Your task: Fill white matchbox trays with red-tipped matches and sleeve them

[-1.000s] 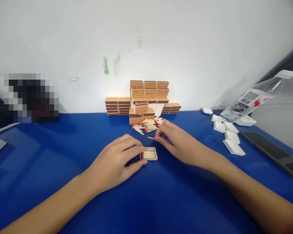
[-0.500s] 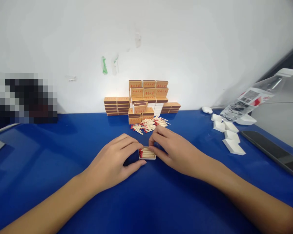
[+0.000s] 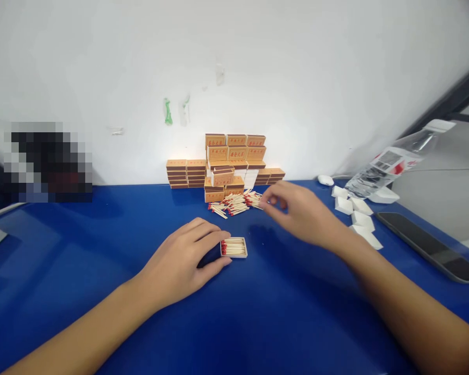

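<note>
A small white matchbox tray [image 3: 239,255] lies on the table, filled with red-tipped matches [image 3: 233,246], heads to the left. My left hand [image 3: 187,251] holds its left end, thumb on the near side and fingers on the far side. Behind it is a loose pile of matches [image 3: 234,203]. My right hand [image 3: 297,211] is at the right edge of that pile, thumb and fingertips drawn together; whether a match is between them is hidden. Printed matchboxes [image 3: 236,153] are stacked against the wall behind the pile.
On the blue table [image 3: 234,317], several white empty trays [image 3: 362,221] lie at the right, near a tilted plastic bottle [image 3: 393,161], a white earphone case [image 3: 325,180] and a dark phone [image 3: 430,247]. A pixelated dark object [image 3: 49,161] stands at the left.
My right hand has left the tray and moved away and to the right, to the match pile. My left hand stays on the tray. The view has shifted slightly.
</note>
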The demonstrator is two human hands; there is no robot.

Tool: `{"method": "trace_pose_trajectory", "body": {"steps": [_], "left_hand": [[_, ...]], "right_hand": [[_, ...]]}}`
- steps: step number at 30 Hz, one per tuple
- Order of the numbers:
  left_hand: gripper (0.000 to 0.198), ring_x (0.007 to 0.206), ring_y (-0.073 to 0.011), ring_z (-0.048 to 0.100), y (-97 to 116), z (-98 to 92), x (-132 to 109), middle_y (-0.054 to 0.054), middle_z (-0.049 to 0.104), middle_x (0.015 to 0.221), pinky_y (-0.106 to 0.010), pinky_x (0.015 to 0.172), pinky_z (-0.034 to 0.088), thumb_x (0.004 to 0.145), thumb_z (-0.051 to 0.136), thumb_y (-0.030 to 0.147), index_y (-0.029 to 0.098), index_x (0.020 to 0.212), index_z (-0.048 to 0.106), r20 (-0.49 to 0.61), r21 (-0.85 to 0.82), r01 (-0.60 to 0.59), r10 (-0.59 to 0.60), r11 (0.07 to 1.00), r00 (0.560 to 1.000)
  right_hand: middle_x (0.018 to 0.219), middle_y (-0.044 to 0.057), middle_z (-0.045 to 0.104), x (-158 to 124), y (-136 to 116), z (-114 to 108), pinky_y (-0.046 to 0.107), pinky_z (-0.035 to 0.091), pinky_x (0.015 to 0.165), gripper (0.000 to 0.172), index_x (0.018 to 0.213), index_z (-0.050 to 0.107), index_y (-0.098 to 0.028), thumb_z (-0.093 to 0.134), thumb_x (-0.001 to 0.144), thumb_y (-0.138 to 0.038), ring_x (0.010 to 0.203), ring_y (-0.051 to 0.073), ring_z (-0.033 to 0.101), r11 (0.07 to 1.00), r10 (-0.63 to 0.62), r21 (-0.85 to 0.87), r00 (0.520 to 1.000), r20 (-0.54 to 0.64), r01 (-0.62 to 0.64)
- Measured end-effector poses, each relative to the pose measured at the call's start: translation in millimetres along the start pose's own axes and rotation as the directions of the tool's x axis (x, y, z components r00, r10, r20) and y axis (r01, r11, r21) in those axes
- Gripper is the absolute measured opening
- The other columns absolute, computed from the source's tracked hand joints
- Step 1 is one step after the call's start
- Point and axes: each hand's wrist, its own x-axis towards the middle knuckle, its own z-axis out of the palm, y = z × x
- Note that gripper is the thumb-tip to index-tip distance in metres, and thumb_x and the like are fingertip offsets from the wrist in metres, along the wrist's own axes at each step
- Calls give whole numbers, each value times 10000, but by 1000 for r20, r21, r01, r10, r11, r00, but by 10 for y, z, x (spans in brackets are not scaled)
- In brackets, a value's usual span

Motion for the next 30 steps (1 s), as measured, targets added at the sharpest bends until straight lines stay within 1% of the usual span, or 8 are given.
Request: {"method": "trace_pose_trajectory", "body": {"steps": [2,4,8,12,16,23,27,30], "left_hand": [[438,1147,-285,671,-14,9,-8,-115,735,1241,-482,982,596,1001,710,350,192,1399,620,4,9,30,-30,999,1000],[454,1140,-292,676,-22,12,-9,-119,741,1222,-492,978,598,991,721,360,179,1395,621,-6,14,51,-51,999,999],[305,1106,-280,672,-7,-11,4,-92,755,1159,-493,980,584,982,732,329,189,1250,692,-9,-9,40,-40,999,999],[192,1068,-259,662,3,-35,19,-66,746,1102,-482,967,571,977,738,330,206,1120,707,19,-70,64,-62,996,998],[181,1047,-251,663,-13,-37,27,-57,745,1067,-461,936,572,961,757,333,208,1081,704,0,-104,109,-110,989,994],[195,974,-234,692,-21,-48,14,-48,741,1015,-413,859,598,933,779,348,218,1065,718,-75,-50,162,-165,986,983],[208,956,-222,702,-45,-60,11,-39,751,1024,-392,834,603,933,783,346,228,1092,718,-183,-32,183,-186,983,965],[235,960,-221,711,-57,-66,11,-36,764,1032,-385,827,610,925,800,351,228,1106,717,-238,-38,222,-225,974,945]], "right_hand": [[793,30,682,134,257,-117,327,429,726,103,780,710,-213,721,882,-204,733,184,573,949,300,124,951,-72,-290],[788,30,695,264,512,-199,311,431,703,99,761,725,-198,765,852,-199,721,168,561,800,572,304,810,-128,-517],[912,110,718,450,879,-182,317,474,621,261,856,713,-135,716,969,-371,716,176,603,614,765,431,633,-119,-661],[1288,124,693,561,998,-45,433,613,890,349,1270,686,-156,693,1017,-397,1065,249,701,472,834,490,552,22,-733],[1374,125,657,641,974,12,484,601,964,411,1365,640,-170,693,1021,-389,1150,268,687,400,843,539,529,101,-741],[1385,118,653,638,912,-50,489,604,964,406,1375,636,-192,684,1027,-396,1156,263,686,382,834,632,546,78,-675],[1058,123,702,522,785,-169,319,592,688,208,1059,707,-114,687,1001,-313,885,199,664,405,843,692,538,-29,-597],[857,61,627,342,492,-226,247,461,518,176,833,661,-166,679,959,-286,739,152,568,424,794,747,607,-36,-512]]}}
